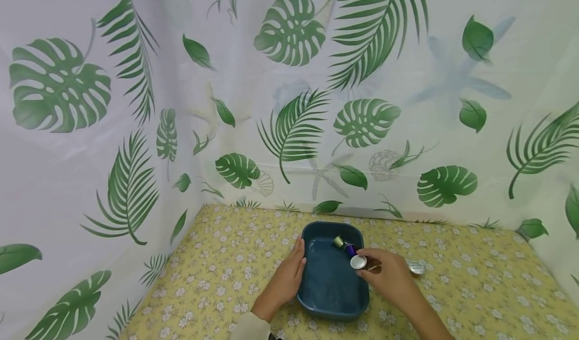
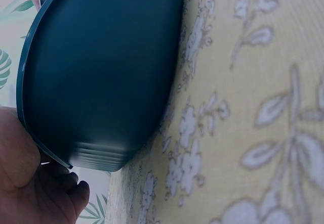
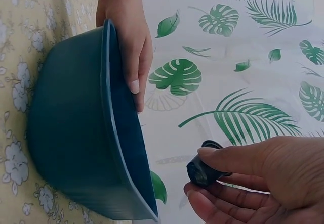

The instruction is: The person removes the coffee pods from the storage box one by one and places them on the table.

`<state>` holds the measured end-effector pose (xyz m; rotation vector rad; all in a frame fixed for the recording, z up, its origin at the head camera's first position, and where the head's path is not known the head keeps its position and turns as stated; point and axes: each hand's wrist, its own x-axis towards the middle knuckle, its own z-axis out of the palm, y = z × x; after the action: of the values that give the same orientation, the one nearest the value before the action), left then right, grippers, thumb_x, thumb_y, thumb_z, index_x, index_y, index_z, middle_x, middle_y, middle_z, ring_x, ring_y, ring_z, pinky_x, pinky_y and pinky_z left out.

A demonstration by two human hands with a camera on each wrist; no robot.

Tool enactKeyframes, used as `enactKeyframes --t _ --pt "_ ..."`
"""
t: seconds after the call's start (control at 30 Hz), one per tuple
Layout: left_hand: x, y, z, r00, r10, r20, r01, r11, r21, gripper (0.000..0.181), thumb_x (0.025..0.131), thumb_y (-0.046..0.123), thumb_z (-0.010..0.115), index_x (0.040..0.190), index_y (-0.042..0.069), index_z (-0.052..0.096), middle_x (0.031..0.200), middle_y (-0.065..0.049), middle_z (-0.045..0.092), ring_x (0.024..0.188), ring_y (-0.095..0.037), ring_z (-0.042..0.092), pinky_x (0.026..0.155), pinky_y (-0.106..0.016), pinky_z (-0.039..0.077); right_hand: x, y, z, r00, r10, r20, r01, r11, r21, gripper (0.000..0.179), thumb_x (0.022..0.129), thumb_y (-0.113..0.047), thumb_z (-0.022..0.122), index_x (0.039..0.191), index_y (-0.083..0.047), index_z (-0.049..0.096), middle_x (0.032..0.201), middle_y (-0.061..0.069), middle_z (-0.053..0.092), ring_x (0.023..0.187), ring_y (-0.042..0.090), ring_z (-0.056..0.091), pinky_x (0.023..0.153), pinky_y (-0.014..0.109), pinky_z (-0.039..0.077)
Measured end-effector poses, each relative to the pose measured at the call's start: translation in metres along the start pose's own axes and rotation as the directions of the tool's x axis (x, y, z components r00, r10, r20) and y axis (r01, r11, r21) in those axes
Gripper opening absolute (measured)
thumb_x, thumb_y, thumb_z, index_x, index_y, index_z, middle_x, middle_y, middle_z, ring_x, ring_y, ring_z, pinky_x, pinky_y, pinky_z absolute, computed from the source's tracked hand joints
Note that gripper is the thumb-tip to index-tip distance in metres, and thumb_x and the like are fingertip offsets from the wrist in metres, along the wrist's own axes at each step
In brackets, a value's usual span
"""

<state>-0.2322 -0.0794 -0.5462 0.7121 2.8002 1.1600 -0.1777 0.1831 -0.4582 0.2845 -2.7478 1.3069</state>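
Two pods are lying in the basin, a silver piece outside; the right hand is pinching a dark pod, the left hand gripping the basin.

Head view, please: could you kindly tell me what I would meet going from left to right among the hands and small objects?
Left hand → small shiny green cylindrical capsule → small shiny purple capsule → right hand, pinching a dark capsule with a pale round lid → small shiny silver object.

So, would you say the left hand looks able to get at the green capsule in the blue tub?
Probably yes: the left hand touches the side of the blue tub, whose top is open, and nothing visible covers the green capsule.
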Motion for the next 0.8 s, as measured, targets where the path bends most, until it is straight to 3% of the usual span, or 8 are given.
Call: enactKeyframes --t 0.53,0.8 --pt "-0.001 0.001 0.0 1.0 0.002 -0.001 -0.002 1.0 -0.008 0.054 0.114 0.019 0.03 0.161 -0.001 0.015 0.169 -0.01 0.001 0.155 -0.029 0.013 0.12 -0.051 0.025 -0.012 0.018 -0.01 0.998 0.051 -0.046 -0.051 0.999 -0.006 0.037 0.083 0.0 0.082 0.118 -0.005 0.072 0.103 0.006 0.073 0.086 0.016 0.07 0.069 0.022 0.057" --pt "0.0 0.0 0.0 1.0 0.009 -0.007 -0.009 1.0 -0.005 0.053 0.114 0.017 0.031 0.161 -0.003 0.016 0.169 -0.01 0.002 0.155 -0.029 0.013 0.12 -0.051 0.026 -0.015 0.032 -0.021 0.996 0.055 -0.076 -0.059 0.997 -0.057 0.037 0.084 -0.005 0.083 0.119 -0.003 0.072 0.102 0.006 0.073 0.084 0.018 0.067 0.069 0.028 0.057"
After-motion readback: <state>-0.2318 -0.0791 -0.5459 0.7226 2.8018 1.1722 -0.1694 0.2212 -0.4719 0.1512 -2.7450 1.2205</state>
